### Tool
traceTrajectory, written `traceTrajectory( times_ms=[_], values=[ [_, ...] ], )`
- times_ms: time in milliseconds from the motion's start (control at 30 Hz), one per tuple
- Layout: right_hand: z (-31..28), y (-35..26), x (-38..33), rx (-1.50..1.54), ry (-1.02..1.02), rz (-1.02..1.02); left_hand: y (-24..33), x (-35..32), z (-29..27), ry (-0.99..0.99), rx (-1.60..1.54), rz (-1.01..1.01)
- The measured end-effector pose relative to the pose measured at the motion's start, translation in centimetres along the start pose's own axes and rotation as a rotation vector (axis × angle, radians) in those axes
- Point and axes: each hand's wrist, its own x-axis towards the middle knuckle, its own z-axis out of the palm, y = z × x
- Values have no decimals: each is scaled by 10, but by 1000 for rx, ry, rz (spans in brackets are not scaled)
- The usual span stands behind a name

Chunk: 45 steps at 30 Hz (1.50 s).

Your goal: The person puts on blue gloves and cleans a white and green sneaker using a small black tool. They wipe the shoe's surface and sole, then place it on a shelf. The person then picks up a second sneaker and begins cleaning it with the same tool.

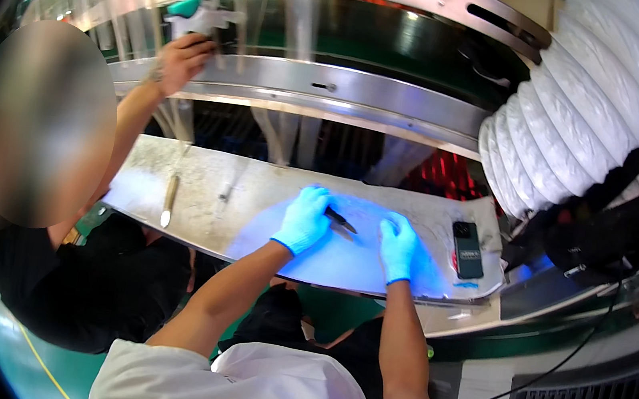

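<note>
My left hand (pixel 305 220), in a light-blue-lit glove, is closed round the dark handle of a small knife (pixel 342 220). The knife's short pointed blade slants down toward the right, just above the worktable (pixel 273 181). To the right of the blade, apart from it, my gloved right hand (pixel 397 248) hovers with its fingers curled in. Whatever may lie inside those fingers is too small or hidden to make out. A bright blue-white patch of light covers the tabletop under both hands.
At the table's right end lies a dark phone (pixel 468 250). A wooden-handled knife (pixel 170 201) rests toward the left. Beyond the table runs a metal rail (pixel 397 101) with hanging clear strips. A co-worker's hand (pixel 184 61) reaches up there, beside a white ribbed duct (pixel 563 127) farther right.
</note>
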Motion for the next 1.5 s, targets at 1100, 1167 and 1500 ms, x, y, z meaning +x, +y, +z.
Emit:
traceTrajectory(
  times_ms=[1100,1167,1500],
  values=[
    [3,-24,-12,140,-7,53,8,-1,-24,-136,-103,-196],
    [2,-23,-11,109,7,9,9,0,-25,-131,-104,-195],
    [1,-28,-13,86,9,26,4,-3,-21,-143,-120,-223]
  ],
)
